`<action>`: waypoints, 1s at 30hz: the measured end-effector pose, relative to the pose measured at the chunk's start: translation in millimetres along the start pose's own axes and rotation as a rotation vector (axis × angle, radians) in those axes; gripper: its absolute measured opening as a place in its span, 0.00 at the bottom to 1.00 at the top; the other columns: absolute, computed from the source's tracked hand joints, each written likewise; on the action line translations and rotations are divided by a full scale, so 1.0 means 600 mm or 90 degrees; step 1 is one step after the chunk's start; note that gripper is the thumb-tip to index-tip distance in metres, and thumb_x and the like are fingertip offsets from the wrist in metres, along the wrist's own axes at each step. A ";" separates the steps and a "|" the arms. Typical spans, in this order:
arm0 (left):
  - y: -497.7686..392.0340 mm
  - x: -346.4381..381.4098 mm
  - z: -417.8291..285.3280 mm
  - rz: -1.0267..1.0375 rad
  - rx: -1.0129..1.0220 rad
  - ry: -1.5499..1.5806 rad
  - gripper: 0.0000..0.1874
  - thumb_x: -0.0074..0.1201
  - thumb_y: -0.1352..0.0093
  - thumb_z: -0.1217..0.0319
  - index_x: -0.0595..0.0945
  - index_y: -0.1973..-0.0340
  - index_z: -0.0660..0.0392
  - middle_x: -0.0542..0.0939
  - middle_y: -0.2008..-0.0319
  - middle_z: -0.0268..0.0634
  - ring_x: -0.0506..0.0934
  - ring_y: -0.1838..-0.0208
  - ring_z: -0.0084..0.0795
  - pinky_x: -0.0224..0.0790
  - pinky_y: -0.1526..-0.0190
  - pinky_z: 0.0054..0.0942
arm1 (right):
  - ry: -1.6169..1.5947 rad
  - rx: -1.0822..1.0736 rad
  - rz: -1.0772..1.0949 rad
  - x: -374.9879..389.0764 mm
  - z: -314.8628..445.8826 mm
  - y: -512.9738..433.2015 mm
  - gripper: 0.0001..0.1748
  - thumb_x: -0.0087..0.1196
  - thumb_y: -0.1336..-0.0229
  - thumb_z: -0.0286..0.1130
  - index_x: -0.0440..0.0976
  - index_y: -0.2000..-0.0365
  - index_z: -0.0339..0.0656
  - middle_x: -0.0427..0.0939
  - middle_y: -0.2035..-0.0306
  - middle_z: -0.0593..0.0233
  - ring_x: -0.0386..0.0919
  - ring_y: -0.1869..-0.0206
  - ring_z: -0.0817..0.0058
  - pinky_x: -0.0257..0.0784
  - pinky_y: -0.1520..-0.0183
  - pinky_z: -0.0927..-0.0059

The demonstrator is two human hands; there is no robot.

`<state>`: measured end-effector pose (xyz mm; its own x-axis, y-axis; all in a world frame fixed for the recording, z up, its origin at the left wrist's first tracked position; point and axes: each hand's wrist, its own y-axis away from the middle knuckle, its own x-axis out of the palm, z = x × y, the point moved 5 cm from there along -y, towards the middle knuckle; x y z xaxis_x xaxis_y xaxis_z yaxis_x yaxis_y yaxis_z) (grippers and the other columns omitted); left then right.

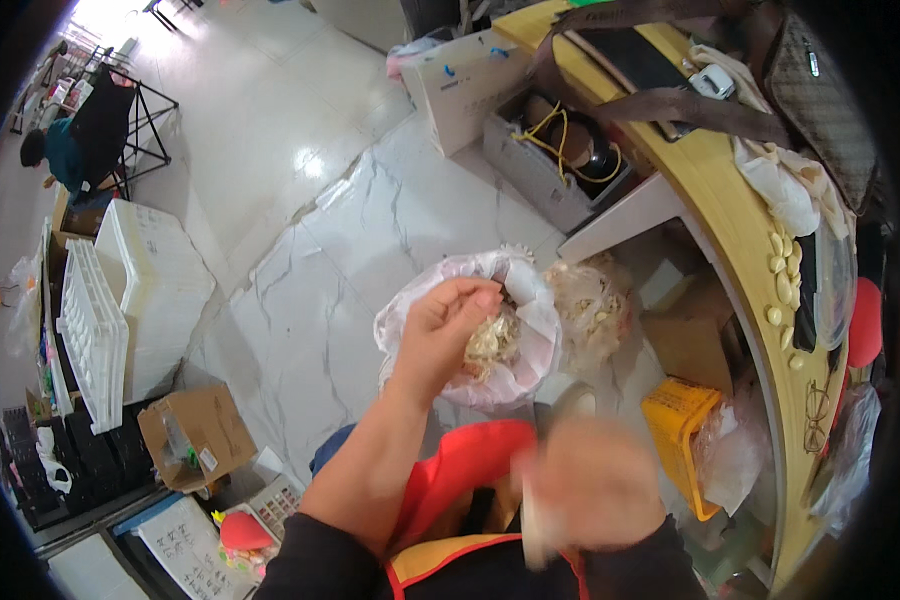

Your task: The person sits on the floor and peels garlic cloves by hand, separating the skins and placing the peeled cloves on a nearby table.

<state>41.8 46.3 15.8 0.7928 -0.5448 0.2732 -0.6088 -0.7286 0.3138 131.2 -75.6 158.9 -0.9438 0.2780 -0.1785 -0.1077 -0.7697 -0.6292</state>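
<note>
My left hand (450, 322) is over a round bin (538, 337) lined with a whitish plastic bag, its thumb and fingertips pinched together; whether something small is between them cannot be told. Crumpled, pale dry scraps (495, 341) lie in the bin. My right hand (600, 480), blurred by motion, is near my lap and holds a pale, elongated object (532, 517) that I cannot identify. A clear plastic bag with light pieces (592, 307) stands beside the bin. Several pale, flat oval pieces (784, 285) lie on the wooden tabletop (727, 247) at the right.
Under the table are a yellow plastic basket (682, 420) and a cardboard box (686, 349). A grey box with yellow cord (532, 172) stands beyond the bin. Eyeglasses (816, 416) lie on the table. A foam box (157, 292) and an open carton (202, 435) are at left; a person (64, 154) is farther back.
</note>
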 end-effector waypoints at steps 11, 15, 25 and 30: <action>0.007 -0.004 -0.008 0.126 -0.053 -0.016 0.09 0.58 0.36 0.69 0.80 0.64 0.61 0.75 0.76 0.29 0.68 0.77 0.14 0.59 0.79 0.15 | 0.067 0.435 -0.021 0.005 -0.193 0.070 0.16 0.51 0.46 0.19 0.74 0.55 0.37 0.72 0.62 0.64 0.70 0.63 0.78 0.65 0.61 0.82; 0.007 -0.008 -0.005 0.141 -0.101 -0.007 0.10 0.55 0.34 0.67 0.81 0.64 0.61 0.77 0.77 0.27 0.67 0.79 0.13 0.57 0.80 0.15 | -0.076 0.502 0.007 0.005 -0.210 0.082 0.16 0.50 0.44 0.22 0.73 0.53 0.37 0.71 0.61 0.67 0.68 0.61 0.79 0.64 0.58 0.81; 0.007 0.002 0.006 0.138 -0.087 -0.032 0.10 0.50 0.31 0.66 0.79 0.64 0.60 0.78 0.74 0.27 0.68 0.77 0.11 0.57 0.79 0.14 | -0.505 0.728 -0.130 0.019 -0.237 0.120 0.21 0.47 0.40 0.37 0.68 0.50 0.34 0.74 0.67 0.67 0.66 0.72 0.86 0.59 0.70 0.86; 0.000 -0.018 0.004 0.035 -0.018 0.038 0.08 0.50 0.32 0.68 0.78 0.64 0.60 0.77 0.71 0.29 0.71 0.71 0.15 0.64 0.70 0.17 | -0.550 0.756 -0.212 0.012 -0.246 0.123 0.19 0.48 0.43 0.31 0.69 0.52 0.34 0.75 0.69 0.65 0.66 0.75 0.86 0.58 0.75 0.86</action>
<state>33.3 51.3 10.4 0.7560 -0.5565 0.3445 -0.6521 -0.6860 0.3227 162.7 -45.7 -0.4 -0.6688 0.4403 0.5990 -0.1329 -0.8636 0.4863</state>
